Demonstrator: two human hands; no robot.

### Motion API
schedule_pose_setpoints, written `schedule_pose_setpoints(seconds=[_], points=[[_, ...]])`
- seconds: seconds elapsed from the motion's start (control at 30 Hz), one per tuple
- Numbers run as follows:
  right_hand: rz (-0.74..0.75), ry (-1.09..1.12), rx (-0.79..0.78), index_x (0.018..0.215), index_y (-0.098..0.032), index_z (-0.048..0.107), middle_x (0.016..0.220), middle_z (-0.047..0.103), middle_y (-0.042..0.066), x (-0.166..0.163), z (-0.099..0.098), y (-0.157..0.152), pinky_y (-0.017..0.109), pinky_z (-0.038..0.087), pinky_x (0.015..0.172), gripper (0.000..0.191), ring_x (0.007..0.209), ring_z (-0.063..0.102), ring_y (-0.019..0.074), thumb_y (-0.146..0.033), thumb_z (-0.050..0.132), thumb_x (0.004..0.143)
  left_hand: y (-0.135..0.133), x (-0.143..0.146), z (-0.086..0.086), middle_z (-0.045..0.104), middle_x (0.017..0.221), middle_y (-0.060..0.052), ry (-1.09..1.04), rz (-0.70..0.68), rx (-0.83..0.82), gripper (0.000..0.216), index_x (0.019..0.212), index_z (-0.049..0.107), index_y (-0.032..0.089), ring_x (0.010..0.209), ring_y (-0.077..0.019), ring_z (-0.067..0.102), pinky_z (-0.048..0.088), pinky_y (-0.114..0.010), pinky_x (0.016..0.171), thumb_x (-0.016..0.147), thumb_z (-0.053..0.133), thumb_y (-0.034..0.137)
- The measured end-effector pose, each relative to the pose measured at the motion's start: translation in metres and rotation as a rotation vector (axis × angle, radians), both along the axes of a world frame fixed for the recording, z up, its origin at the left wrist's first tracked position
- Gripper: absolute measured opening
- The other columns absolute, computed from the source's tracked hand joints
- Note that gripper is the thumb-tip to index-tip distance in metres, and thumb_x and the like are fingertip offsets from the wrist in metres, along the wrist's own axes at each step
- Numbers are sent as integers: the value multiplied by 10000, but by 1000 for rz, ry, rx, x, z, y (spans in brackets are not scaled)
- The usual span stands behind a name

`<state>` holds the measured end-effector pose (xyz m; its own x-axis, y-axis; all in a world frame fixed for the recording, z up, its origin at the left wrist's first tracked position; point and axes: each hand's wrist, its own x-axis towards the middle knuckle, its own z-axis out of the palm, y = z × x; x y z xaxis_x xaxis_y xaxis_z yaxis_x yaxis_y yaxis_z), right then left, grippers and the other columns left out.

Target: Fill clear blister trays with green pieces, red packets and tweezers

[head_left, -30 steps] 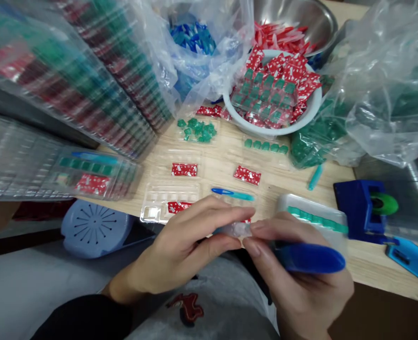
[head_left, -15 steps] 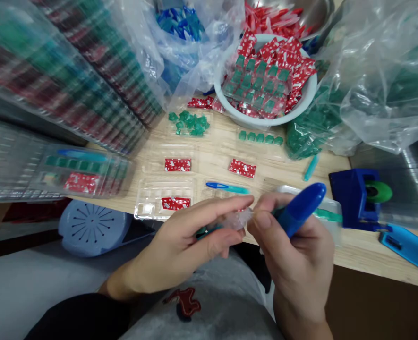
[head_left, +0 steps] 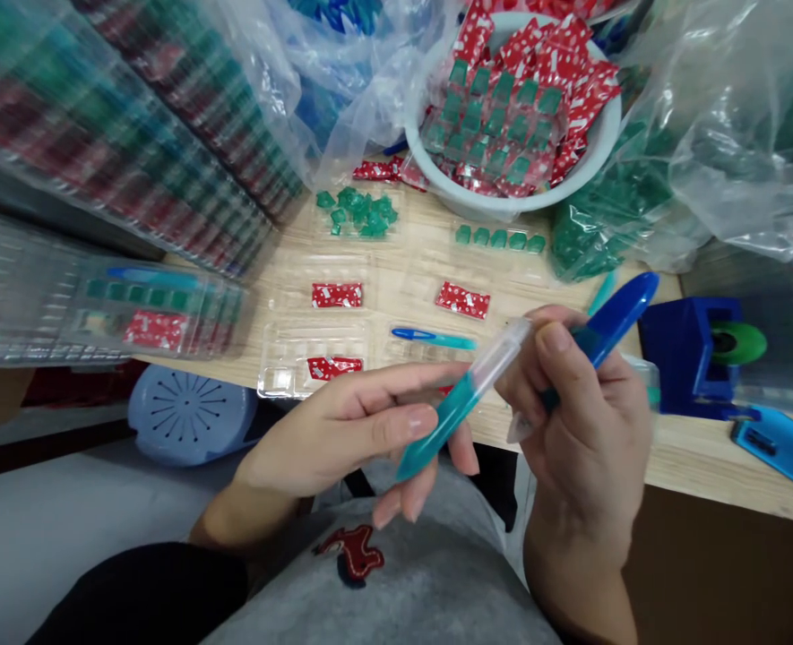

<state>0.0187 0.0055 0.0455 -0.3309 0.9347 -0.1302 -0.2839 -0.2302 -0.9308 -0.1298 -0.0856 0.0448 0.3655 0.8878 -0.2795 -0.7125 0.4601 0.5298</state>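
Left hand is pinching the teal pen between thumb and fingers over the table's near edge, likely leaving its clear end free on the side of the right hand, whose fingers are gripping a blue cap; from here I can't tell if they're touching that end. Clear trays with red packets are lying toward the near edge, probably for short reach; white bowl is sitting farther back, stacked packs are walling off the left edge, tape dispenser is crowding the right.

No legible text, the print on the red packets apparently too small.
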Motion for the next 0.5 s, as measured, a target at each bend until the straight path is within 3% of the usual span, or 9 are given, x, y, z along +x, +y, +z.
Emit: schedule_pose_setpoints(seconds=[0.17,0.27,0.5], points=[[-4,-114,118,899,-256,707,494,359,-86,5,-5,-3,206,236,362,74,396,294,56,-312,670,866,4,1,0,693,884,-50,-72,-29,-10,345,1260,643,291,544,-78,640,476,-129,416,916,613,280],[-61,-175,194,899,-266,710,534,448,-70,7,-6,-5,216,262,375,96,408,331,57,-349,688,857,4,2,-1,698,867,-52,-60,-14,-10,322,1233,661,263,532,-75,623,451,-127,411,915,614,274],[-96,-206,325,940,-286,694,760,656,-46,12,-2,-15,205,436,500,64,569,543,68,-272,669,882,-3,8,-5,683,828,-43,208,84,67,320,1231,669,293,548,-59,561,434,-146,468,917,613,309]])
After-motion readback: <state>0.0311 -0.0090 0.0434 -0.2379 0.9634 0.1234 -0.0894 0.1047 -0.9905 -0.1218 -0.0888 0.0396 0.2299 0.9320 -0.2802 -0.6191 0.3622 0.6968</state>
